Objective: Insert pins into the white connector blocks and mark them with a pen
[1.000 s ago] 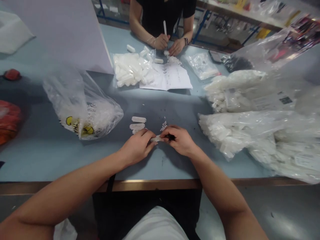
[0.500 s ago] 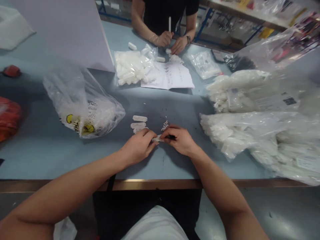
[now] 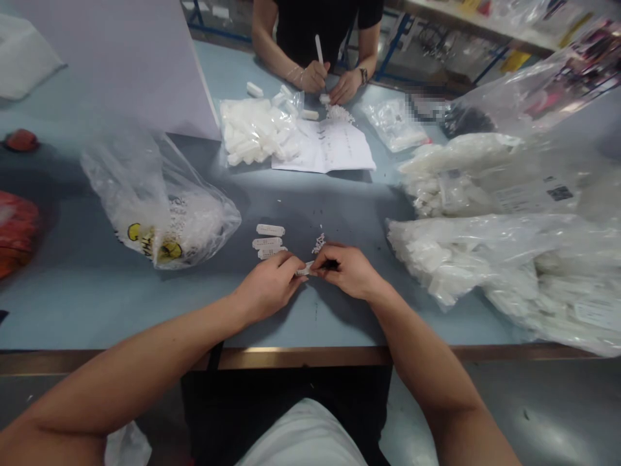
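My left hand (image 3: 272, 286) is closed around one end of a small white plastic strip (image 3: 303, 270), just above the table. At the strip's other end, my right hand (image 3: 350, 272) has its thumb and fingertips pinched together; whatever they grip is too small or hidden to name. Just beyond my right fingers lies a little pile of tiny white pieces (image 3: 319, 243). Several flat white plates (image 3: 267, 243) with rows of small marks lie in a stack-like column beyond my left hand, the nearest partly covered by it.
To the left stands a clear plastic bag (image 3: 194, 223) with white contents. Large bags of white parts (image 3: 436, 252) crowd the right side. Across the table a co-worker's hand (image 3: 314, 76) holds a white pen-like tool, near a paper sheet (image 3: 339, 152) and a bag of white pieces (image 3: 255, 133).
My hands stay at the strip, with hardly any visible movement. Across the table, the co-worker's pen-like tool has tilted and shifted slightly left.
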Available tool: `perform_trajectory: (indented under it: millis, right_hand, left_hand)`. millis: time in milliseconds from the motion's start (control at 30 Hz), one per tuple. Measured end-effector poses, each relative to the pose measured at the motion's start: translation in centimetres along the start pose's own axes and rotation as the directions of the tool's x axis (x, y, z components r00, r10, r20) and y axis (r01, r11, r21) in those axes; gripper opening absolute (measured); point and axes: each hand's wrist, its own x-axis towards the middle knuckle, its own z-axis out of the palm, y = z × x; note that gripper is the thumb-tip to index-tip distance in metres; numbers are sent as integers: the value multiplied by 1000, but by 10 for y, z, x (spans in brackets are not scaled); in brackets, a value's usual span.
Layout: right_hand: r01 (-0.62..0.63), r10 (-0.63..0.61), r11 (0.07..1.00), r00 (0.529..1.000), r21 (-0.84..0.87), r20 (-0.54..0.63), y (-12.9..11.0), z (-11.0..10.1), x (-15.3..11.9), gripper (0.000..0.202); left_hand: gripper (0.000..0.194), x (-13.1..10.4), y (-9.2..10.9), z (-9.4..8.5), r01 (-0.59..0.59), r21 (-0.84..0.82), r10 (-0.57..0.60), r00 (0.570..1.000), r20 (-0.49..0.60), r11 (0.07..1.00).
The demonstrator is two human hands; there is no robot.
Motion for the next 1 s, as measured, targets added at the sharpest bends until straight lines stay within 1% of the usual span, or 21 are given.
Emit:
perform_trajectory:
  millis: [133,300,400,500,600,667,767,900,1000]
  right_hand:
    - [41,-41,997,999,-62,10,0,-2,-1,17]
    - [86,-86,982,996,-166,12,-1,-2,-2,25]
    - [98,-95,980,995,-173,23,-2,-1,-2,27]
    - [64,-60,992,997,-112,38,-4,0,0,24]
    - [-25,28,997,999,-73,43,-4,-1,1,14]
    - [-68,71,995,996,-67,49,-3,-3,3,13]
    - [-72,74,997,994,-34,77,-1,-5,6,24]
    - [-100,111,991,985,-86,133,0,-5,10,14]
    - [-111,125,989,982,-97,144,1,-5,11,13]
  left_hand:
    - [12,0,0,0,11,-2,-11,1000,-3,1000]
    - [12,1,0,0,20,4,-20,1000,2,1000]
    - [11,1,-1,1,5,13,-5,1000,-8,1000]
    - [11,0,-2,2,-12,15,12,1000,-5,1000]
    - [12,0,-2,3,-10,12,10,1000,18,1000]
    - [13,0,-2,3,-9,10,9,999,43,1000]
    - [14,0,-2,2,-15,8,15,998,62,1000]
    - [13,0,-3,0,-5,2,5,999,52,1000]
    - [11,1,-4,-2,25,-11,-24,998,63,1000]
